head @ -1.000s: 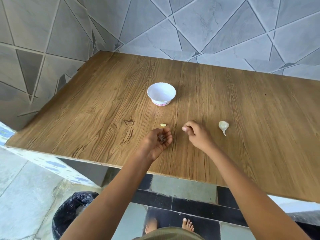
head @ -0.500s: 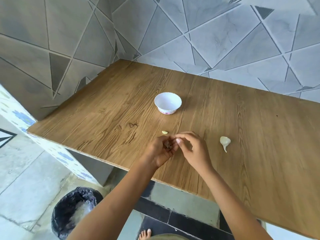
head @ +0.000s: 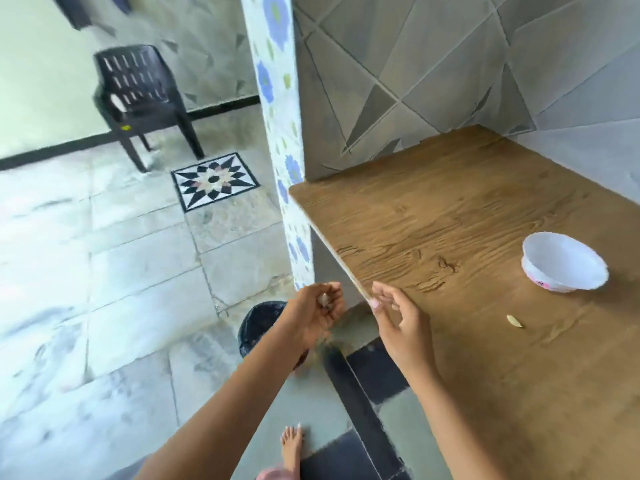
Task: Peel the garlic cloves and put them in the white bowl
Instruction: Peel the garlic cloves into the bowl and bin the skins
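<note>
My left hand (head: 317,311) is off the left edge of the wooden table (head: 485,209), above a black bin (head: 261,323), with its fingers curled round pale garlic skins (head: 324,300). My right hand (head: 394,318) hovers at the table's edge beside it, fingers loosely bent, holding nothing I can see. A small peeled garlic clove (head: 513,321) lies on the table. The white bowl (head: 564,262) stands further right and looks empty. The garlic bulb is out of view.
A floral tiled pillar (head: 282,133) rises at the table's left corner, with grey tiled walls behind. A black plastic chair (head: 142,95) stands far left on the floor. My bare foot (head: 292,448) shows below.
The view has swung left. Both hands moved from the middle of the table to its left edge, the left hand now past the edge over the bin. The hands have come apart.
</note>
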Demonstrator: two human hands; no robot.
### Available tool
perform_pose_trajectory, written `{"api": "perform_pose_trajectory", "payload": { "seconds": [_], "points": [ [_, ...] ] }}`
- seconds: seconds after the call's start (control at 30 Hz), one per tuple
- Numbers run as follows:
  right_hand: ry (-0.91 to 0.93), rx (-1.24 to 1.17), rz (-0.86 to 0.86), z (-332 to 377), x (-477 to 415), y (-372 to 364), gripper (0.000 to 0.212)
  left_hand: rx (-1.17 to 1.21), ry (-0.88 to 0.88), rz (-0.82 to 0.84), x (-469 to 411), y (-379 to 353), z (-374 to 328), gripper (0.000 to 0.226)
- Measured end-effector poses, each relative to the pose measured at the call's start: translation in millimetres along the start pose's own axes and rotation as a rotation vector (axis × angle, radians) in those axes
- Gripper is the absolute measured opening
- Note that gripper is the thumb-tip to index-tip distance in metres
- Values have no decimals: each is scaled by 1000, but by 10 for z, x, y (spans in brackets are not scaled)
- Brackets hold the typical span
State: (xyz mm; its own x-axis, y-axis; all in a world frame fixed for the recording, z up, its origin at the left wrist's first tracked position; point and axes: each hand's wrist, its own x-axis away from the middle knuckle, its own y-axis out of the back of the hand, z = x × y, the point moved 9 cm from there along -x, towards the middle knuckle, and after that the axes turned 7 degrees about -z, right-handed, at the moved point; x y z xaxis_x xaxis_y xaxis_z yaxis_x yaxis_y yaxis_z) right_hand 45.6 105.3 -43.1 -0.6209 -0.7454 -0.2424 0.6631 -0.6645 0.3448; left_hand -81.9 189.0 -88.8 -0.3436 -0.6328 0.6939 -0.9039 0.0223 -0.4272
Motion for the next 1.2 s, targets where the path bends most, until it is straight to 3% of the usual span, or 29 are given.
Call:
{"api": "perform_pose_trajectory", "payload": {
  "seconds": [0.23, 0.5, 0.7, 0.93, 1.03, 1.2],
  "points": [
    [13, 23, 234, -29, -294, -1619, 23, 120, -40, -196, -588, 1158, -695, 28],
    [-199, 142, 341, -1064, -636, -3216, 26, -4, 23, -407, -2107, 2325, -1064, 22],
    [-417, 245, 496, -2860, -521, -4335, 28, -93, 164, -481, -3783, 3237, -228, 21],
    [-484, 323, 560, -4925, -117, -5213, 30, -132, 304, -547, -5503, 4176, 1092, 19],
    [-485, 332, 593, -5239, 20, -5330, 29, -184, 354, -367, -5801, 4177, 1355, 49],
    [-392, 206, 483, -5053, 15, -5378, 29, -32, 364, -444, -5908, 4241, 1515, 41]
  ]
}}
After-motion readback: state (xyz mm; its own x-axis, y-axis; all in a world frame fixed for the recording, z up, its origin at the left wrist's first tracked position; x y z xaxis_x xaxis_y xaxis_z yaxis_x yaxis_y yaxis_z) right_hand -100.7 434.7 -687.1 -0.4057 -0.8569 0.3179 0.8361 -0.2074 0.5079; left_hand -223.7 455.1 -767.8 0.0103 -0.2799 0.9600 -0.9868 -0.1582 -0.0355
